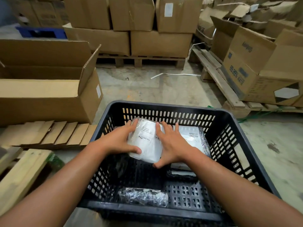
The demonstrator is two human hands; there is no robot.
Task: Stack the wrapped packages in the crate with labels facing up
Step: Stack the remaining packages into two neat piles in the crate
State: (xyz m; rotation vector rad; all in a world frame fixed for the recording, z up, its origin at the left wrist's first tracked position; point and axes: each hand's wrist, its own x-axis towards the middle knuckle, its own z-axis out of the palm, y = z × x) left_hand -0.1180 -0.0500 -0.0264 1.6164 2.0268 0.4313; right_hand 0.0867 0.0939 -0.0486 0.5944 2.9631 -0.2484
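Observation:
A dark slotted plastic crate [165, 106] stands on the floor in front of me. Both hands are inside it, gripping a white wrapped package [146, 141] with its printed label facing up. My left hand [122, 139] clasps its left edge and my right hand [170, 143] its right edge. To the right, partly under my right hand, lies another wrapped package [191, 135] with a barcode label up. A dark wrapped package [182, 173] sits below it, and a black wrapped roll [142, 196] lies near the crate's near wall.
An open cardboard box [49, 89] stands to the left, with flattened cardboard [49, 133] and a wooden plank [21, 176] in front of it. Stacked boxes on a pallet [139, 61] are ahead. More boxes on pallets [255, 66] line the right.

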